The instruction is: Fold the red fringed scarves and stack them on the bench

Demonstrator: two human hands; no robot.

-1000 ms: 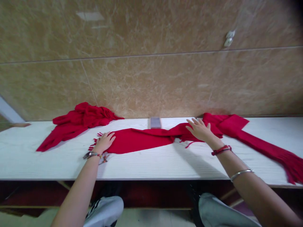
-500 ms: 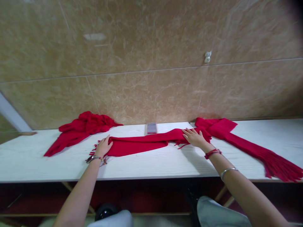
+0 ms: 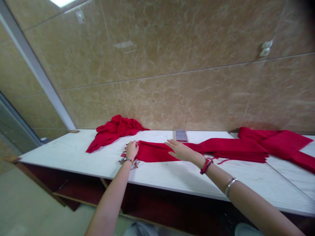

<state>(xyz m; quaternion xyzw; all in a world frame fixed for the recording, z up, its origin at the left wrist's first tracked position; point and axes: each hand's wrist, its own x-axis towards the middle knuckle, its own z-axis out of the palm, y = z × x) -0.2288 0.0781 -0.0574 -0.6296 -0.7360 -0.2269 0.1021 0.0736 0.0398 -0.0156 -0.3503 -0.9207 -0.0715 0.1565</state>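
Note:
A long red scarf [image 3: 157, 152] lies stretched along the white counter in front of me, fringe showing at its left end. My left hand [image 3: 132, 150] is at that end, fingers curled down and closed on the scarf's edge. Over the middle of the scarf is my right hand [image 3: 183, 151], palm down with fingers stretched out; it grips nothing, and I cannot tell whether it touches the cloth. The scarf's right part looks folded in layers.
A crumpled red scarf [image 3: 118, 131] lies left against the tiled wall [image 3: 187, 95]. Another red scarf [image 3: 278, 141] is at the right. A small grey boxlike object [image 3: 181, 136] sits behind the middle scarf. The white counter [image 3: 61, 154] has open shelves [image 3: 81, 190] below.
My right hand has moved left from the scarf's right end to its middle. My left hand stays at the left end, its fingers now more curled. The view has turned left.

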